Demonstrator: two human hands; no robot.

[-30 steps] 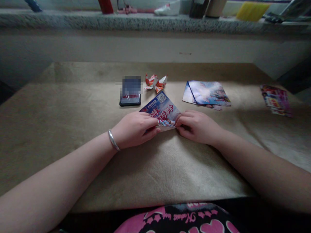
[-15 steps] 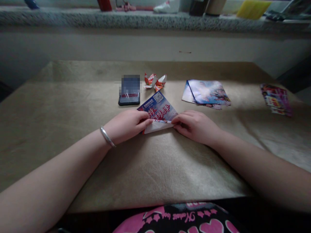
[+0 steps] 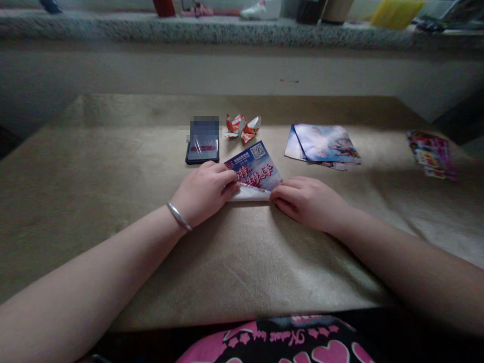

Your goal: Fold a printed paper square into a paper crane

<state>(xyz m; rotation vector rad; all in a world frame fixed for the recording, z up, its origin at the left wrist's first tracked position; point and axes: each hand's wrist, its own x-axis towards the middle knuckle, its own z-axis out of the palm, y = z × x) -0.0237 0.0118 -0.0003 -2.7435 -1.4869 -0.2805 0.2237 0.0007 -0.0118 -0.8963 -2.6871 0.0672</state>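
A printed paper sheet point(image 3: 260, 169), blue with red lettering and a QR code, lies tilted on the table before me. Its near edge is folded over into a white strip. My left hand point(image 3: 206, 191) grips the fold's left end, fingers closed, covering that corner. At the right end of the strip, my right hand point(image 3: 302, 199) pinches the paper between thumb and fingers. Just beyond the sheet sits a folded paper piece point(image 3: 244, 128) in orange and white. To its left is a phone point(image 3: 203, 146), its screen partly blurred out.
A few printed sheets point(image 3: 327, 143) lie stacked at the right. Farther right is a pile of colourful printed papers point(image 3: 431, 155). Behind the table point(image 3: 242, 272), a stone ledge point(image 3: 227, 33) carries several items, among them a yellow object point(image 3: 397, 12).
The paper sheet has turned slightly clockwise, and its folded edge is now more level. My left hand has shifted right and turned, with its fingers further over the fold. My right hand has barely moved.
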